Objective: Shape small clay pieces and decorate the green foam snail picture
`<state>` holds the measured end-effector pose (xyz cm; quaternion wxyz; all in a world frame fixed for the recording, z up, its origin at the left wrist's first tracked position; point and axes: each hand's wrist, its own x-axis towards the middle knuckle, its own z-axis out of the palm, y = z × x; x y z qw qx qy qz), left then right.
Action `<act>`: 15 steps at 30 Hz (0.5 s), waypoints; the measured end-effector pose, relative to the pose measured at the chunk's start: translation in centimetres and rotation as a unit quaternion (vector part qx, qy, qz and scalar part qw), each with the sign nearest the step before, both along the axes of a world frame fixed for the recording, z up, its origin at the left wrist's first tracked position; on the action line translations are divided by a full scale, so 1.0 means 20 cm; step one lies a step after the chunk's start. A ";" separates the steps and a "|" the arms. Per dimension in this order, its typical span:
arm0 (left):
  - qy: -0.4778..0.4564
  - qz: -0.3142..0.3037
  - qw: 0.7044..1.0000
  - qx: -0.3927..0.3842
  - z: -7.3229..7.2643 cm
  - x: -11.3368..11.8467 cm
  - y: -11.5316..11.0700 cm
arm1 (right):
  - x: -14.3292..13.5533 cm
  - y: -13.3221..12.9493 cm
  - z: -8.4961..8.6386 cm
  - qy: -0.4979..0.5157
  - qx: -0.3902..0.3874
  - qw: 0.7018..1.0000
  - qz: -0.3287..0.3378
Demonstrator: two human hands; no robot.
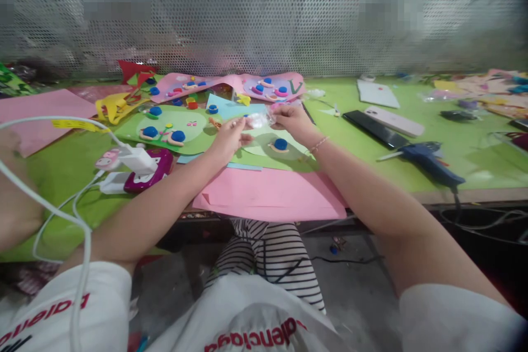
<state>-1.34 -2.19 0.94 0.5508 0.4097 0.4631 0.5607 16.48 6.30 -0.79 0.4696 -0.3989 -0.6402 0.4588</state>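
A small clear plastic wrapper (pixel 259 120) is stretched between my two hands above a green foam sheet (pixel 303 164). My left hand (pixel 230 140) pinches its left end with fingers closed. On the other side, my right hand (pixel 293 121) grips the right end between thumb and fingers. What the wrapper contains is too blurred to make out. Below the hands, a snail-like clay figure (pixel 280 145) with a blue shell lies on the sheet. To the left, another green sheet (pixel 187 118) bears several similar figures. Pink sheets (pixel 268 195) lie at the table's front edge.
A blue glue gun (pixel 431 164) and phones (pixel 373 129) lie on the right. On the left stands a purple power strip (pixel 152 170) with white plugs and a looping cable (pixel 37 192). Behind the table rises a perforated metal panel (pixel 256 16). Another person's arm (pixel 16 198) shows at far left.
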 end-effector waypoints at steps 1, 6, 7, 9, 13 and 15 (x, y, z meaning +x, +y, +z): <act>0.002 -0.001 1.000 0.007 0.00 0.00 0.00 | 0.01 0.02 0.00 0.004 0.007 1.000 -0.025; 0.011 -0.015 1.000 0.013 0.01 -0.01 0.00 | 0.10 0.12 -0.02 0.007 0.012 0.994 -0.105; 0.011 -0.019 1.000 0.008 0.01 -0.01 0.00 | 0.11 0.14 -0.03 0.005 0.015 0.993 -0.116; -0.002 -0.028 1.000 -0.003 0.02 -0.01 -0.01 | 0.13 0.17 -0.04 -0.004 0.027 0.989 -0.142; -0.051 -0.049 0.997 -0.034 0.04 -0.01 -0.03 | 0.17 0.22 -0.06 -0.003 0.051 0.985 -0.162; -0.063 -0.059 0.995 -0.041 0.05 -0.01 -0.03 | 0.19 0.23 -0.06 0.006 0.050 0.985 -0.167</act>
